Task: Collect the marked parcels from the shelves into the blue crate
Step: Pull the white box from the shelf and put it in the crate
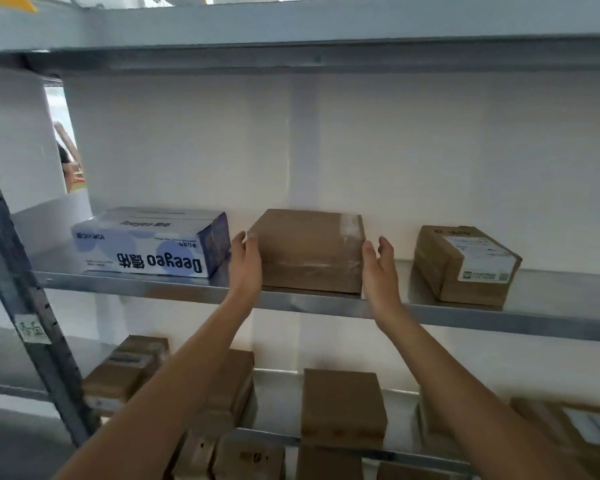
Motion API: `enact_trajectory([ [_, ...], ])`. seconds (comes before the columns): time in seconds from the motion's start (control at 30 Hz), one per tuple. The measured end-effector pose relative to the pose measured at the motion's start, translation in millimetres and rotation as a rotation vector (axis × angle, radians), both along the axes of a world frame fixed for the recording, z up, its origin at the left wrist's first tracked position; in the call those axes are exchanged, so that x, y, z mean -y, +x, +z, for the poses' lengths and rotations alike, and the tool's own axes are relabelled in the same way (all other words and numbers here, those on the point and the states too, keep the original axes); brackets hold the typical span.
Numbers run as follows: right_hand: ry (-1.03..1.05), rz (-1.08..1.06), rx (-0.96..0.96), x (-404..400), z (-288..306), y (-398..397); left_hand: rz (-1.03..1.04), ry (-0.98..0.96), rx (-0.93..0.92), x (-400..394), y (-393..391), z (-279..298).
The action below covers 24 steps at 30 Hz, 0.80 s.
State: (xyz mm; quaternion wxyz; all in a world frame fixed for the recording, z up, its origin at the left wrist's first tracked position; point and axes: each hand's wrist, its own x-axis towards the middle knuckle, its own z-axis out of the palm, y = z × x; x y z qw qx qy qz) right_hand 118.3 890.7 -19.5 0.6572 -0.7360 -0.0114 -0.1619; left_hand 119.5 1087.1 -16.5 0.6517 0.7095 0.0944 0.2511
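A plain brown cardboard parcel (309,249) with clear tape sits in the middle of the grey metal shelf (326,303). My left hand (246,261) lies flat against the parcel's left side, fingers straight. My right hand (380,268) is at the parcel's right side with straight fingers, touching or nearly touching it. The parcel rests on the shelf. No blue crate is in view.
A white and blue Deeyeo box (153,242) lies left of the parcel. A labelled brown parcel (465,265) sits to its right. Several brown parcels (342,407) fill the lower shelves. A steel upright (25,306) stands at the left.
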Motion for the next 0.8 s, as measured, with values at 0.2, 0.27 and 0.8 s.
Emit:
enact_trajectory([
  [0.2, -0.006, -0.049, -0.157, -7.3, 2.6, -4.0, -0.177, -0.040, -0.094, -12.4, 0.6, -6.6],
  [0.27, 0.031, -0.066, -0.099, -2.3, 6.6, -9.8, -0.193, -0.136, -0.095, -17.5, -1.5, 1.0],
  [0.8, 0.158, 0.095, 0.117, 11.3, 43.3, -38.6, -0.247, -0.201, 0.009, -23.9, -17.1, 35.0],
])
